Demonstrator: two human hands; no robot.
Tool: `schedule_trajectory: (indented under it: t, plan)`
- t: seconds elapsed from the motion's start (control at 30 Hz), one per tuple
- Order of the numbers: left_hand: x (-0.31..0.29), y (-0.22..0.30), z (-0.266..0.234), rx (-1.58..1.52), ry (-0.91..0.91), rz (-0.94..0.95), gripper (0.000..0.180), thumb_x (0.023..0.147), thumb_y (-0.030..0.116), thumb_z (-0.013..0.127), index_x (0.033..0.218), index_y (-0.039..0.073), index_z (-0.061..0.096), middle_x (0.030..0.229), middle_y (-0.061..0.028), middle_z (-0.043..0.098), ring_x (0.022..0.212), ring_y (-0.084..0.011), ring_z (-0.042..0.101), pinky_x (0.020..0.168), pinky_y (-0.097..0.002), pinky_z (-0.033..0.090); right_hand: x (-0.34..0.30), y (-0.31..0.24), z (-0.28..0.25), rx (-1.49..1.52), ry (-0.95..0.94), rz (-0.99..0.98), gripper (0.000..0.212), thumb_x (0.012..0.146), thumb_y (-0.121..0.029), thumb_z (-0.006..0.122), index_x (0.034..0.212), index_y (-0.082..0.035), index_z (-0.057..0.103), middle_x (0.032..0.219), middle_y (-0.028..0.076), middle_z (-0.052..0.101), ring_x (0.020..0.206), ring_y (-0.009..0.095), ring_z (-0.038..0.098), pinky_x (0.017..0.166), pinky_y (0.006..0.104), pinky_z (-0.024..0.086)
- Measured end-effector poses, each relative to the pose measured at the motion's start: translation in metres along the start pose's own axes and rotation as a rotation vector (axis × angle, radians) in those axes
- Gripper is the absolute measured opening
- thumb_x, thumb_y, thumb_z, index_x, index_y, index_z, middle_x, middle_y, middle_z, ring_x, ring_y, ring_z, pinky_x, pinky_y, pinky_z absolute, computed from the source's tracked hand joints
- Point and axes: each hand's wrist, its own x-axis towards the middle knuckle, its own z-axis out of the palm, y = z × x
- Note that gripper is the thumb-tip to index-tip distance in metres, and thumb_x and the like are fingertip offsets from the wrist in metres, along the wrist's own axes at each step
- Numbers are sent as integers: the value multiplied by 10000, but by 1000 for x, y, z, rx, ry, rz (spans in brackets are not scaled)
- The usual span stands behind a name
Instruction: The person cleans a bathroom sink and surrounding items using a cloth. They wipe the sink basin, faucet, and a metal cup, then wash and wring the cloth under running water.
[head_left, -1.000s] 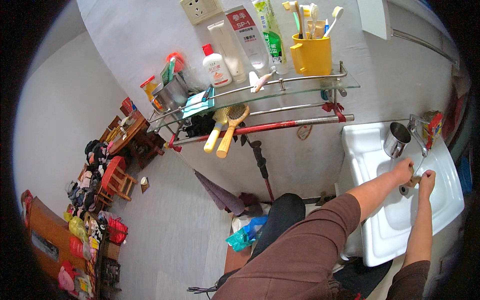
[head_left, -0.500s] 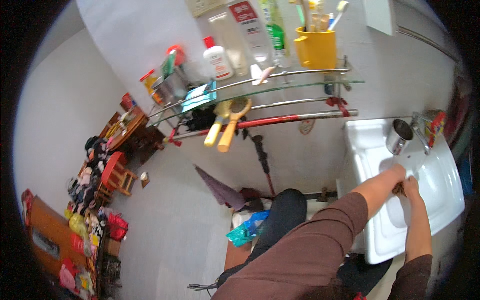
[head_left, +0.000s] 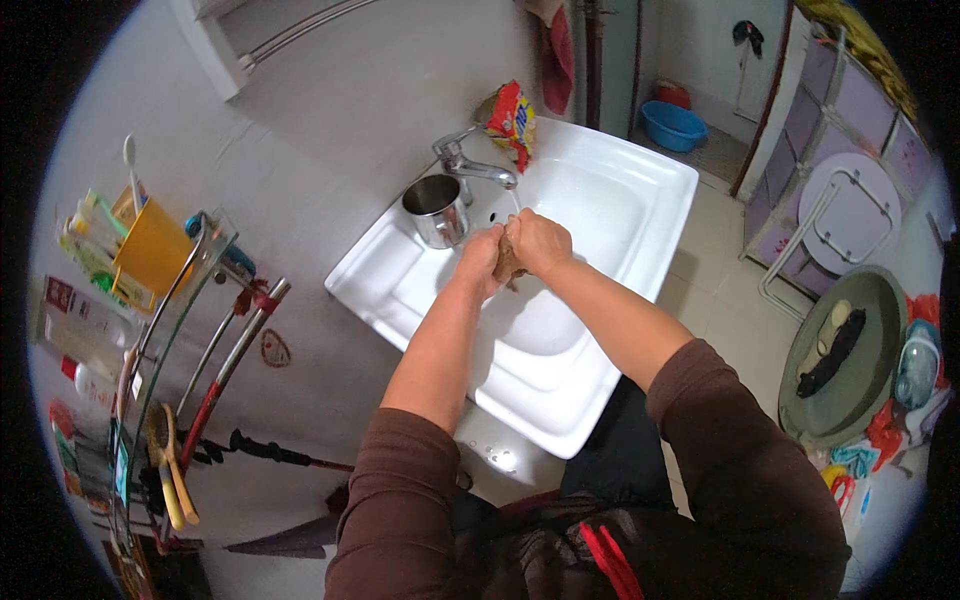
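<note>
Both hands are over a white washbasin [head_left: 655, 215], close together under a chrome tap [head_left: 480, 170]. A thin stream of water runs from the spout onto my right hand. Between my hands is a small brown crumpled thing [head_left: 508, 264], mostly covered by fingers; its kind cannot be made out. My left hand [head_left: 482, 256] is closed on its left side. From the right, my right hand [head_left: 541, 243] grips it with bent fingers. A steel mug [head_left: 436, 211] stands on the basin's ledge beside the tap, left of my hands.
A red and yellow packet [head_left: 516, 122] stands behind the tap. At left, a glass shelf holds a yellow cup [head_left: 152, 250] of toothbrushes; brushes [head_left: 170, 460] hang below. A large grey-green basin [head_left: 868, 360] and a folding stool [head_left: 850, 215] are at right, a blue basin [head_left: 675, 126] beyond.
My view has swung to the right, so the washbasin now sits in the middle and the shelf at the left. Both hands are still together on the brown thing; running water now shows.
</note>
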Motion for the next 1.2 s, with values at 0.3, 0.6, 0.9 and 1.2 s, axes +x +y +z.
schedule_trajectory:
  t: [0.3,0.6,0.9,1.2]
  plan:
    - [-9,12,-8,-226,1,-76,303,1098,328,476,1125,81,648,1077,-82,712,871,-249,706,742,-426,598,-31,-13,1,278,89,-594,335,1022,-341,523,1032,-28,641,964,241,720,912,438,718,746,529,573]
    - [-18,12,17,257,198,178,369,1016,370,673,1159,40,593,1030,-100,668,885,-223,673,657,-414,567,25,36,1,139,-16,93,437,1040,-440,527,1100,-50,716,1037,225,751,979,422,714,915,508,552]
    - [-34,9,17,1122,231,-122,395,1000,348,661,1250,44,693,993,-116,749,693,-238,722,580,-400,604,22,76,13,-315,-114,118,410,923,-258,675,1318,-152,697,1470,170,561,1351,379,533,1123,493,475]
    - [-26,8,9,814,365,-275,571,1050,504,497,1357,34,602,1045,-229,726,675,-366,729,623,-501,639,15,57,34,-140,-544,19,401,933,-248,634,1286,-67,690,1197,171,728,1146,412,686,1005,478,558]
